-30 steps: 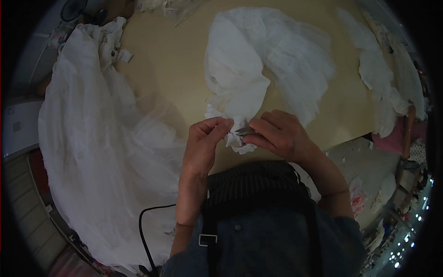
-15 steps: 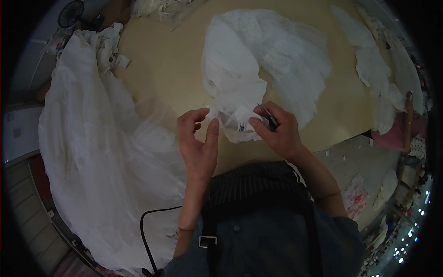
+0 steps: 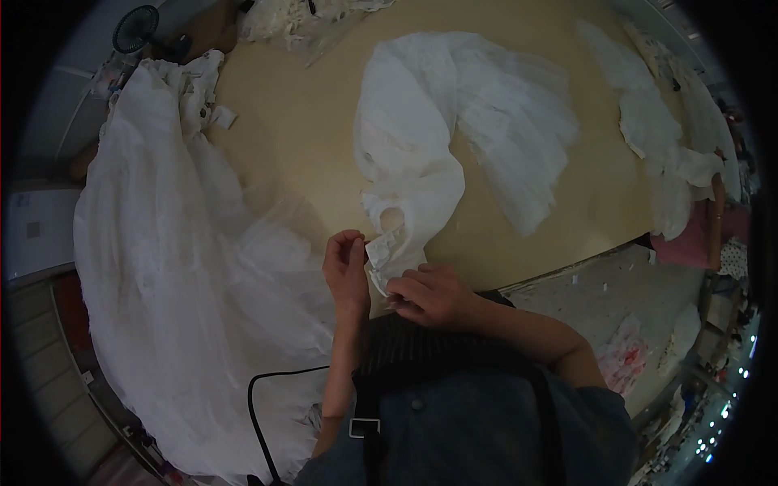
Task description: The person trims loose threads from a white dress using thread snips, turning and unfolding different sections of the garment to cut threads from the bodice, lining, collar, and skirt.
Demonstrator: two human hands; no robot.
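Note:
A white dress point(image 3: 405, 154) with a sheer tulle skirt point(image 3: 519, 138) lies on the table, its narrow upper end drawn toward my body. At the left edge of that end is my left hand point(image 3: 347, 267), thumb and fingers pinched together at the fabric. My right hand point(image 3: 433, 296) is closed over the near edge of the dress, knuckles up. Something small shows under its fingertips, too dim to make out. Between the hands a folded white edge point(image 3: 385, 251) stands up, with a round opening just beyond it.
A large heap of white tulle point(image 3: 154, 267) covers the left side of the tan table point(image 3: 292, 121). More white garments point(image 3: 652, 121) lie at the right edge. A plastic bag point(image 3: 300, 24) and a black fan point(image 3: 135, 29) are at the back. Another person's arm point(image 3: 716, 219) shows at far right.
Both hands have come nearer my body, pulling the dress end along. My right hand has turned knuckles up; the small dark metal tool it held is no longer clearly visible. My left fingers have closed.

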